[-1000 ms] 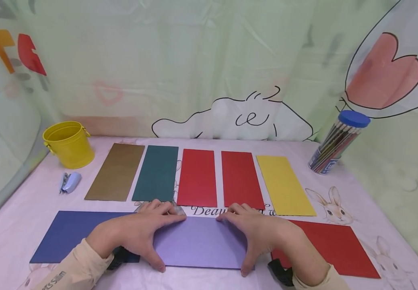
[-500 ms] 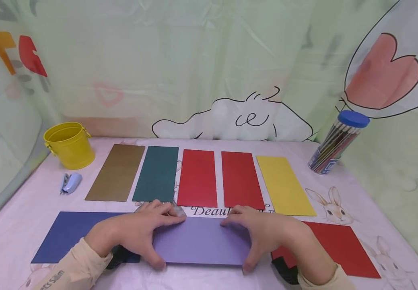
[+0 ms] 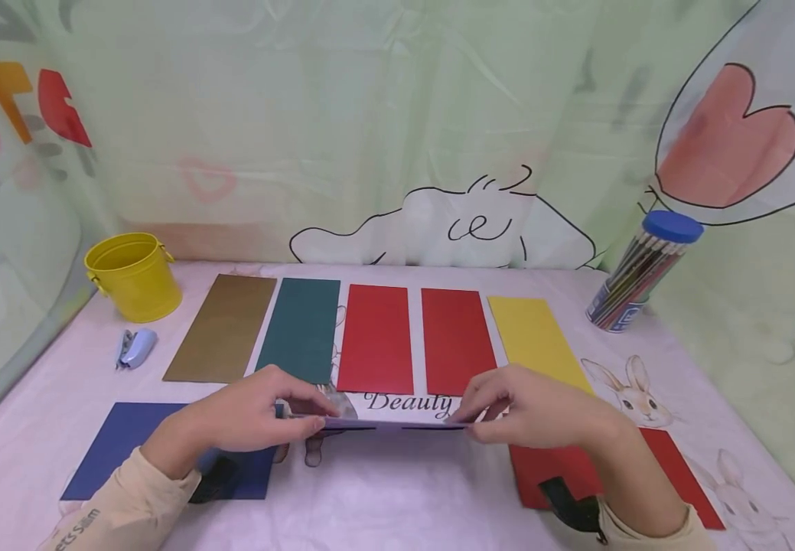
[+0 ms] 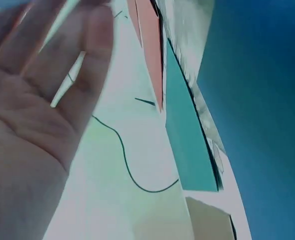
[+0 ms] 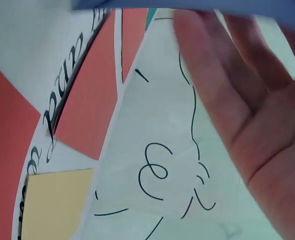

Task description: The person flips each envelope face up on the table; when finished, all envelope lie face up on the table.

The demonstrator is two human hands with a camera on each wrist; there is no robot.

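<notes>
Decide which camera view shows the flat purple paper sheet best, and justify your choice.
The head view: the flat purple paper sheet appears edge-on, lifted between both hands above the table. The right wrist view catches only a blurred strip of it at the top; the left wrist view shows mostly palm, barely any sheet.

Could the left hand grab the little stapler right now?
Probably not yet. The left hand is busy pinching the purple sheet together with the right hand. The stapler lies uncovered off to the left, so the path looks free once it lets go.
</notes>
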